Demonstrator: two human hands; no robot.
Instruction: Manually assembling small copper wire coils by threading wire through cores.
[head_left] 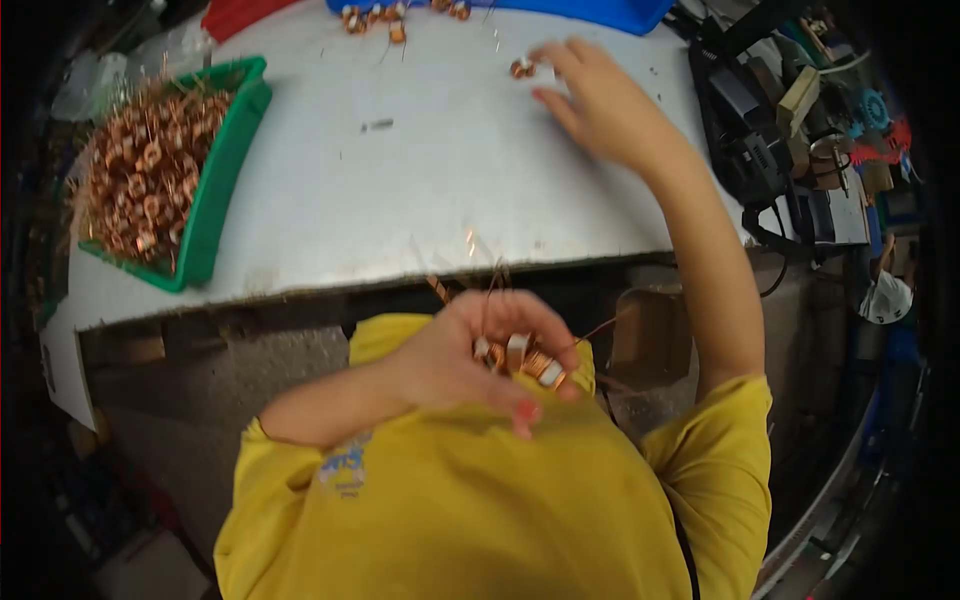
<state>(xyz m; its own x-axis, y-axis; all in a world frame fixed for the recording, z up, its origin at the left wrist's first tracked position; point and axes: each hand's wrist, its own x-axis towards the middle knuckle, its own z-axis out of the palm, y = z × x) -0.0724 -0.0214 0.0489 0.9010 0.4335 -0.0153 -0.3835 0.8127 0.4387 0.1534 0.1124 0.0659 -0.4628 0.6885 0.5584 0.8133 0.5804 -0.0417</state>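
Note:
Close to my body, my left hand [460, 350] is cupped around several small copper-wire coils [543, 368] with white parts and loose wire ends. My right hand [600, 105] is stretched out over the far right of the white table [400, 190], its thumb and fingers apart. Just left of those fingertips lies another copper coil [522, 68]. Whether the fingertips touch it I cannot tell. Several more coils [397, 32] lie along the far edge by a blue tray [600, 12].
A green bin [228, 165] heaped with copper coils [150, 180] stands on the left. Part of a red tray [245, 14] shows at the far left. Black equipment with cables [755, 160] takes up the right side. Beneath the table edge sits a cardboard box [650, 335].

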